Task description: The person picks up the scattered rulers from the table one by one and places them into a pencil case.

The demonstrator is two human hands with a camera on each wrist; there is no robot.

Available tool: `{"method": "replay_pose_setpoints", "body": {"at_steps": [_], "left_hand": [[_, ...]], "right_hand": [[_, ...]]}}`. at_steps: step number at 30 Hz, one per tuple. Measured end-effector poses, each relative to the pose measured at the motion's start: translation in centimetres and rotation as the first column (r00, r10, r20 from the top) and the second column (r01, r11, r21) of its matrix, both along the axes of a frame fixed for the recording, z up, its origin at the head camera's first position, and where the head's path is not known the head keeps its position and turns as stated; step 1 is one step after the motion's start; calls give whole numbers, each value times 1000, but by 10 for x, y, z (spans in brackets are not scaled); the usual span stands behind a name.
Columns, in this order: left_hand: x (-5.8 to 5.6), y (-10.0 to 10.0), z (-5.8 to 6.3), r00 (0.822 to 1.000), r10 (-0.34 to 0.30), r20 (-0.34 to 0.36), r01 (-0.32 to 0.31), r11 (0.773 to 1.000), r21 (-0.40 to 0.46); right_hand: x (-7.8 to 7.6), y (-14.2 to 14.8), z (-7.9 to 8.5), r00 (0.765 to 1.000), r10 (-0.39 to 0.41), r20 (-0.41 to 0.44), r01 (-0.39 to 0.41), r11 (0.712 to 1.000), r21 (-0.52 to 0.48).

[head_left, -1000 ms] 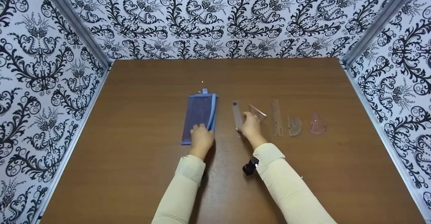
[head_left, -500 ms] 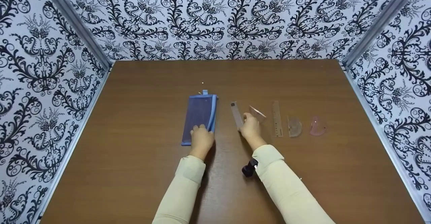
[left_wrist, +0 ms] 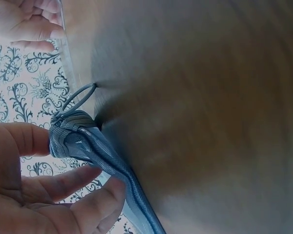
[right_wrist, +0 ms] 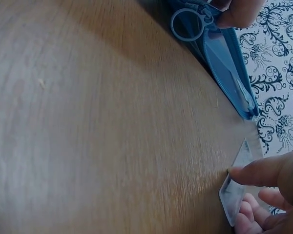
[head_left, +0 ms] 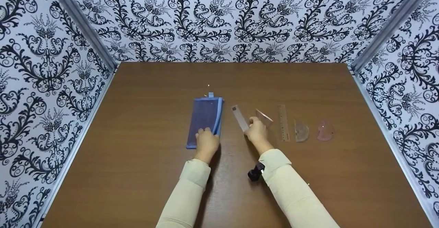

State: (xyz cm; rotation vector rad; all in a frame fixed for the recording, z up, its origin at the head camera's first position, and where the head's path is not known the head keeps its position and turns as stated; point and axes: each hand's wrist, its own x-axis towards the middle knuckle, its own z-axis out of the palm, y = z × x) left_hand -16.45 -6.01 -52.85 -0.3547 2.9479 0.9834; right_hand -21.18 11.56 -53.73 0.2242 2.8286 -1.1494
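Head view: a clear ruler (head_left: 239,118) slants across the brown tabletop (head_left: 151,125) between pouch and right hand (head_left: 258,132), its near end pinched by that hand, thumb against fingers in the right wrist camera. Its far end points toward a blue mesh pouch (head_left: 204,113), just apart from it. The left hand (head_left: 206,142) grips the pouch's near end by the zip edge, thumb on one side, fingers bent on the other; a zip ring (right_wrist: 172,24) hangs there and the edge looks parted.

Good handling here likely means a light, firm pinch close to the ruler's end, its narrow tip leading and lined up with the parted edge, while the left hand steadies the soft pouch so it neither folds nor skids.

A pinkish plate (head_left: 264,117) sits tilted beside the right fingers; whether they touch it is hard to tell, so a careful lift keeps clear of it. Farther right lie a second ruler (head_left: 283,123), a clear protractor (head_left: 301,132) and a pink protractor (head_left: 325,131). Black-and-white patterned walls (head_left: 219,22) enclose the table.
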Motion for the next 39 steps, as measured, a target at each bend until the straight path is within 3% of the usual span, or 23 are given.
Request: {"method": "replay_pose_setpoints", "body": {"at_steps": [9,15,21,33,39], "left_hand": [[-1,0,-2,1000,-5,1,5,1000,-18],[0,0,0,1000,-2,19,2,1000,-9],[0,-1,0,1000,8,-4,-8,1000,-21],[0,-1,-2,1000,18,-17,-19,1000,-14],[-1,-1,-2,1000,18,-12,-18,1000,-18]], "right_hand": [[0,2,-9,998,-27,-50,16,978,-209],[-1,2,-10,999,-36,-19,28,952,-306],[-1,2,-11,998,-57,1,52,907,-418],[2,-2,-7,991,-103,86,134,790,-599],[2,-5,-6,990,-99,103,142,760,-635]]}}
